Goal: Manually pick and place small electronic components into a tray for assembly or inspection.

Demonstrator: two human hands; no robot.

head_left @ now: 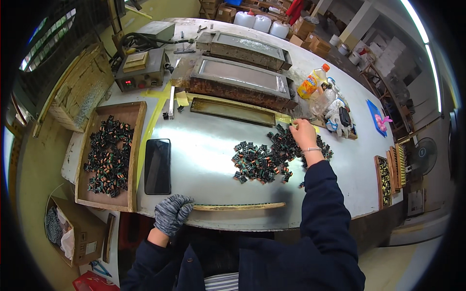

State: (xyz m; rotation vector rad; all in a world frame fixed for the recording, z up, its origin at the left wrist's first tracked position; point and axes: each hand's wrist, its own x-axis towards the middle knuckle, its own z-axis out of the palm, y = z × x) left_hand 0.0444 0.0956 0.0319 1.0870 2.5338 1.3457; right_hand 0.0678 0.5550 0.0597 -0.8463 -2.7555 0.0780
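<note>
My left hand (174, 213), in a grey knitted glove, is closed around the left end of a thin wooden strip (242, 207) with a dark upper edge. The strip lies level along the table's near edge. My right hand (304, 133) is bare and reaches to the far side of a heap of small black coil parts (255, 162) with copper and green bits. Its fingers are pinched together there; whatever is between them is hidden. A black phone (158, 166) lies flat beyond my left hand.
A wooden tray (138, 165) of similar coil parts stands at left. At the back are two metal-framed solder baths (240, 73), a shallow trough (233, 111) and a control box (141, 70). An orange drink bottle (313, 81) and gloves (338, 116) sit at right.
</note>
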